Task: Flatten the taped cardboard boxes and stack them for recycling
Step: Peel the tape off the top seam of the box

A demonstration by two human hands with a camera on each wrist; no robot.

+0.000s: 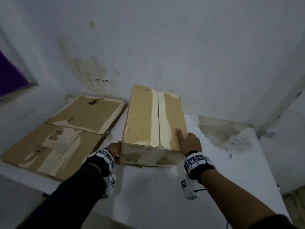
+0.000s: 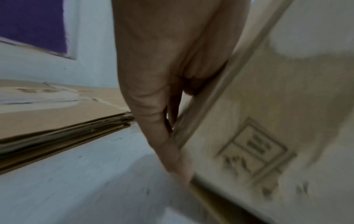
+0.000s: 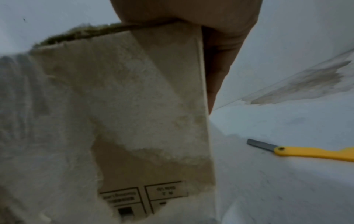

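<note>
Cardboard fills my head view: a tall brown cardboard box [image 1: 153, 124] with a strip of pale tape down its top seam stands on the white bench [image 1: 148, 192], close to the stained white wall [image 1: 165, 38]. I see my left hand [image 1: 115, 148] flat against the box's left side near the front corner; in the left wrist view its fingers [image 2: 153, 106] run straight down along the cardboard edge, not curled. My right hand [image 1: 192, 142] sits at the front right corner, thumb laid on top of the box and pointing away from me. In the right wrist view the palm [image 3: 191, 13] bears on the top edge, and the fingers [image 3: 216, 60] run down the right side, so this hand pinches the corner between thumb and fingers. The two hands are well apart, one on each side of the box.

To the left of the box, just beside it, a stack of flattened brown cardboard sheets [image 1: 66, 131] lies on the bench, with torn pale patches on its top face. In the left wrist view I can make out several layers at its edge [image 2: 67, 133].

In the right wrist view a yellow-handled utility knife [image 3: 306, 152] with a short grey blade lies on the bench to the right of the box, apart from it. A purple panel [image 1: 9, 75] shows at the far left.
</note>
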